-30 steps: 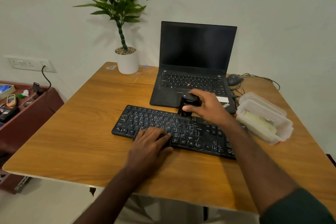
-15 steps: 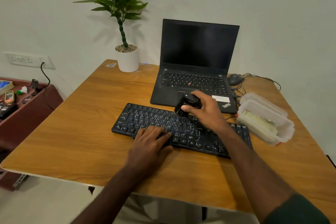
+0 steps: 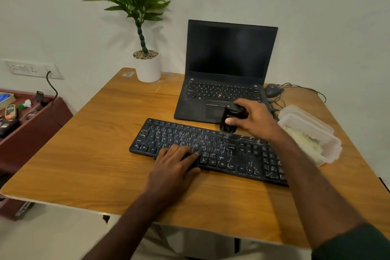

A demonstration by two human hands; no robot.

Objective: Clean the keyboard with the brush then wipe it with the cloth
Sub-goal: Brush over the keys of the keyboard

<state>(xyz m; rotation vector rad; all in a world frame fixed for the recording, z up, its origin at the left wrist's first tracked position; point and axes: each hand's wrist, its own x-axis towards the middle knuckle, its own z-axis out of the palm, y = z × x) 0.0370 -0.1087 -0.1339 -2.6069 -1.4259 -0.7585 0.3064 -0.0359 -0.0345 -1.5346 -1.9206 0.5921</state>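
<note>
Brush [image 3: 230, 119] shifted right along the dust-streaked black keyboard [image 3: 211, 148].

Keyboard [image 3: 209, 150] lies centre of the table [image 3: 84, 154], angled, left end further back. Laptop [image 3: 225, 82] sits open directly behind it, near its right half. Potted plant [image 3: 147, 65] at the back edge, left of laptop. Mouse [image 3: 273, 89] with cables just right of laptop. Plastic container [image 3: 310, 133] right of keyboard, close to its end. Left hand [image 3: 175, 164] rests on keyboard's front edge; right hand [image 3: 253, 120] holds the brush [image 3: 231, 119] on its rear edge. Low shelf [image 3: 27, 116] left of table, under wall socket [image 3: 31, 68].
</note>
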